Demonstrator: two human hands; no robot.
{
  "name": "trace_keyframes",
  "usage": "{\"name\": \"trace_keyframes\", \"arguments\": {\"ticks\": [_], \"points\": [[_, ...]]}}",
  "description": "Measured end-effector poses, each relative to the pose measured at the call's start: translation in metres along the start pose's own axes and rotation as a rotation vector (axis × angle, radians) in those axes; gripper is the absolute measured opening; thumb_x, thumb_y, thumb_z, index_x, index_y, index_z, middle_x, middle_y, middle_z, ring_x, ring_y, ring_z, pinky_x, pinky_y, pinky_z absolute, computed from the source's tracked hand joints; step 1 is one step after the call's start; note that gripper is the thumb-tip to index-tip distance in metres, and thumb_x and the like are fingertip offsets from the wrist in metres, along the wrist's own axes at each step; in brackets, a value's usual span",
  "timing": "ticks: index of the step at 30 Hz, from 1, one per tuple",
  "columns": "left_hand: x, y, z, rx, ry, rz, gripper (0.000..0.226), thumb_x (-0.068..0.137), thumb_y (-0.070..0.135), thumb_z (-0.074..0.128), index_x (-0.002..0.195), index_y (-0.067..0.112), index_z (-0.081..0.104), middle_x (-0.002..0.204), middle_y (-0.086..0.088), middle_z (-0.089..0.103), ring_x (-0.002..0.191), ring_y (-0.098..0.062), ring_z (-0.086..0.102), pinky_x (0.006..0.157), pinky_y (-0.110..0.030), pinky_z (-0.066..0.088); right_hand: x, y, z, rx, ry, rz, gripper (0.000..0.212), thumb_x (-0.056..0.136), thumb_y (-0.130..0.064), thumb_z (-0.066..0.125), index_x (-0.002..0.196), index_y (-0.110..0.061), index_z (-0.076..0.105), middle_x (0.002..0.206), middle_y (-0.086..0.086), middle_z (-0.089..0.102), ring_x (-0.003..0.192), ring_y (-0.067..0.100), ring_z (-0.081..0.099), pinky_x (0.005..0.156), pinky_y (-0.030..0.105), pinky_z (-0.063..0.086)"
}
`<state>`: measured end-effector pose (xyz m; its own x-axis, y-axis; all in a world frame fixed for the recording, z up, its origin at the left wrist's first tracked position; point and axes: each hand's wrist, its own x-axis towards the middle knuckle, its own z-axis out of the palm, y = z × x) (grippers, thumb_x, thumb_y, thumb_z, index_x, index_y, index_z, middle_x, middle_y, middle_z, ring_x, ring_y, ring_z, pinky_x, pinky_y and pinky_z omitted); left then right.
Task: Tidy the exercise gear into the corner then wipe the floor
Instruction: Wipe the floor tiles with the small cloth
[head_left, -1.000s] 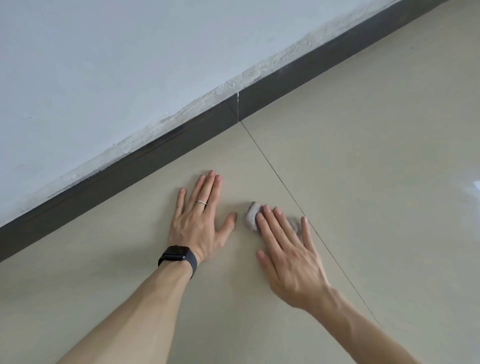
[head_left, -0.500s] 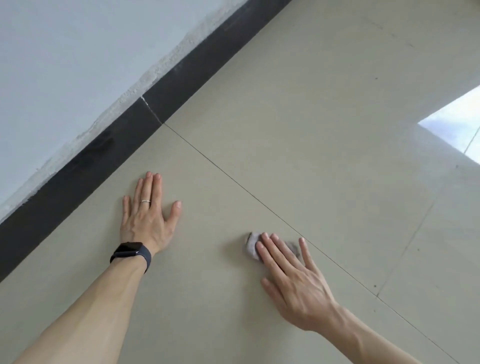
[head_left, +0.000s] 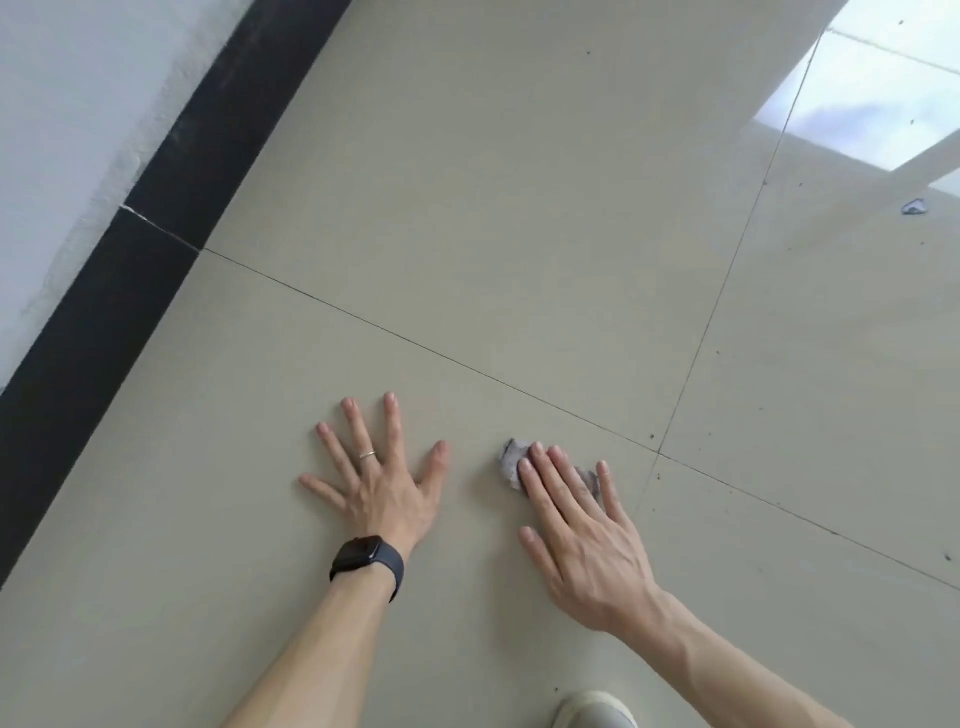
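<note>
Head view: right hand (head_left: 587, 551), grip flat open, presses cloth (head_left: 511, 460) to wipe the floor (head_left: 519, 208); left hand (head_left: 382, 493), splayed empty, braces.

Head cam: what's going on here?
A person is down on the tiled floor, wiping it. The right hand presses a small grey cloth flat against a tile with straight fingers. The left hand, with a watch on its wrist, lies flat beside it with fingers spread, apparently as a brace. Dark specks dot the tiles to the right, and a small scrap lies further off. No exercise gear is in view.
</note>
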<state>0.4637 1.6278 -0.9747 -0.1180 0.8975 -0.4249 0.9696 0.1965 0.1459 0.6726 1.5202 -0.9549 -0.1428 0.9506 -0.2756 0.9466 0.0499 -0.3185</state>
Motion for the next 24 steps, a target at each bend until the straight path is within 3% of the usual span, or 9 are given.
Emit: {"name": "trace_keyframes", "arguments": {"ticks": [3, 8, 10, 12, 15, 17, 19, 22, 24], "points": [[0.001, -0.005, -0.006, -0.007, -0.054, -0.009, 0.084, 0.082, 0.086, 0.014, 0.151, 0.05, -0.019, 0.159, 0.007, -0.036, 0.145, -0.028, -0.035, 0.108, -0.075, -0.008, -0.007, 0.026, 0.0, -0.063, -0.02, -0.148, 0.061, 0.104, -0.041, 0.032, 0.158, -0.016, 0.021, 0.167, -0.001, 0.013, 0.153, 0.014, 0.011, 0.119, 0.056, 0.019], [0.003, -0.015, -0.029, 0.016, -0.204, 0.051, 0.085, 0.087, 0.08, 0.029, 0.149, 0.051, -0.02, 0.158, 0.007, -0.038, 0.146, -0.029, -0.033, 0.113, -0.069, -0.006, 0.038, 0.047, -0.021, 0.053, 0.084, 0.518, 0.064, 0.105, -0.047, 0.016, 0.159, -0.019, -0.002, 0.167, -0.005, -0.009, 0.151, 0.008, -0.015, 0.123, 0.049, -0.008], [-0.004, -0.028, -0.04, 0.025, -0.183, 0.13, 0.081, 0.093, 0.07, 0.038, 0.154, 0.047, -0.01, 0.162, 0.007, -0.028, 0.15, -0.026, -0.025, 0.117, -0.064, 0.002, 0.038, 0.017, -0.018, 0.144, 0.096, 0.568, 0.065, 0.104, -0.047, 0.016, 0.159, -0.019, -0.006, 0.166, -0.005, -0.013, 0.151, 0.009, -0.019, 0.123, 0.049, -0.009], [-0.023, -0.047, -0.041, 0.034, -0.165, 0.192, 0.079, 0.094, 0.065, 0.041, 0.156, 0.045, -0.005, 0.164, 0.008, -0.024, 0.151, -0.021, -0.02, 0.118, -0.061, 0.007, 0.016, -0.029, 0.0, 0.081, 0.067, 0.365, 0.065, 0.104, -0.047, 0.017, 0.16, -0.02, -0.002, 0.167, -0.004, -0.01, 0.152, 0.011, -0.015, 0.124, 0.05, -0.005], [-0.057, -0.084, -0.032, 0.071, -0.161, 0.2, 0.078, 0.093, 0.068, 0.039, 0.154, 0.049, -0.006, 0.164, 0.011, -0.022, 0.152, -0.02, -0.018, 0.117, -0.062, 0.007, -0.033, -0.079, 0.028, -0.009, -0.083, -0.1, 0.064, 0.104, -0.048, 0.025, 0.16, -0.022, 0.008, 0.167, -0.006, 0.0, 0.153, 0.01, -0.005, 0.122, 0.054, 0.008], [-0.074, -0.111, -0.031, 0.091, -0.184, 0.188, 0.075, 0.094, 0.067, 0.038, 0.153, 0.051, -0.006, 0.164, 0.012, -0.022, 0.153, -0.02, -0.016, 0.117, -0.063, 0.007, -0.029, -0.074, 0.03, -0.046, -0.134, -0.22, 0.063, 0.105, -0.046, 0.026, 0.16, -0.023, 0.008, 0.167, -0.01, -0.001, 0.153, 0.007, -0.005, 0.121, 0.055, 0.009], [-0.088, -0.141, -0.036, 0.1, -0.202, 0.143, 0.073, 0.095, 0.066, 0.036, 0.153, 0.053, -0.007, 0.163, 0.013, -0.025, 0.153, -0.022, -0.017, 0.117, -0.063, 0.006, -0.006, -0.069, 0.025, -0.099, -0.109, -0.118, 0.063, 0.105, -0.047, 0.021, 0.16, -0.026, 0.0, 0.165, -0.013, -0.009, 0.151, 0.004, -0.011, 0.122, 0.055, 0.003], [-0.106, -0.182, -0.038, 0.12, -0.224, 0.065, 0.074, 0.093, 0.072, 0.033, 0.15, 0.057, -0.012, 0.16, 0.016, -0.03, 0.152, -0.021, -0.019, 0.116, -0.066, 0.008, 0.032, -0.079, 0.012, 0.033, -0.044, 0.293, 0.065, 0.104, -0.049, 0.015, 0.158, -0.024, -0.01, 0.165, -0.009, -0.017, 0.15, 0.006, -0.021, 0.123, 0.051, -0.01], [-0.113, -0.203, -0.04, 0.112, -0.236, 0.005, 0.077, 0.089, 0.078, 0.031, 0.146, 0.06, -0.017, 0.158, 0.018, -0.033, 0.151, -0.019, -0.022, 0.114, -0.069, 0.008, 0.037, -0.109, 0.016, 0.068, -0.059, 0.33, 0.068, 0.103, -0.052, 0.015, 0.158, -0.021, -0.012, 0.165, -0.005, -0.019, 0.15, 0.01, -0.022, 0.122, 0.051, -0.01]]}}
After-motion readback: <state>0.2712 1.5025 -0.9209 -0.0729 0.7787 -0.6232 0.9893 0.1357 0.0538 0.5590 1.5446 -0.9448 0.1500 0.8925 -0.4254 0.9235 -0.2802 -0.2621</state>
